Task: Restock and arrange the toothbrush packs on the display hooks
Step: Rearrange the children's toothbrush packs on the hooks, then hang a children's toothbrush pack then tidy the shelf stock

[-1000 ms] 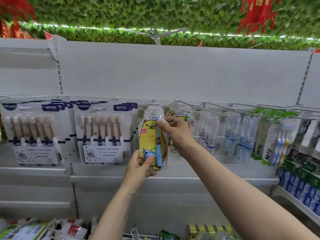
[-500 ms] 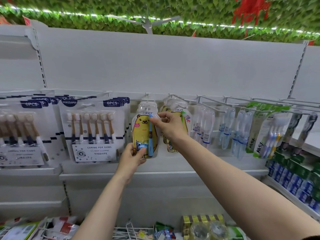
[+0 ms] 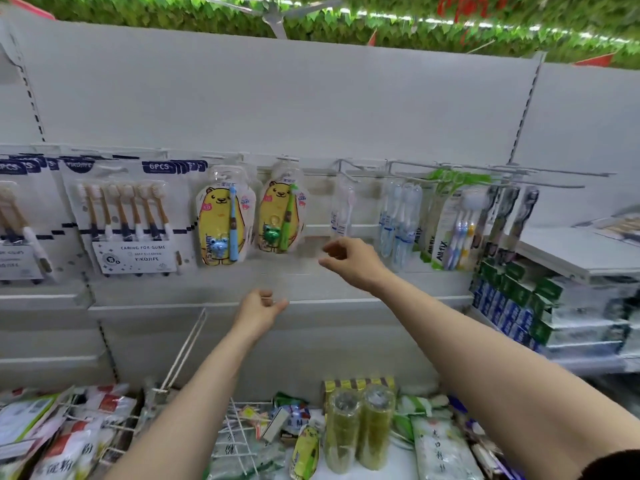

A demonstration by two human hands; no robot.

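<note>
— What do the two hands hold at the shop display?

— Nothing. The left hand hangs in front of the shelf edge below the hooks, fingers loosely curled round no pack. The right hand is raised higher, just right of the packs, fingers half bent and apart from everything (both are blurred).

— And the toothbrush packs?

— Two yellow bear packs hang side by side on the display hooks: the blue toothbrush pack to the left, the green toothbrush pack just beside it on the right. Left of them hang the six-brush packs with brown handles; to the right, clear single-brush packs and a green-and-white pack hang from long wire hooks.

— What lies underneath?

— A lower shelf crowded with bagged goods and two rolls wrapped in clear film; stacked boxes fill the shelf at far right
</note>
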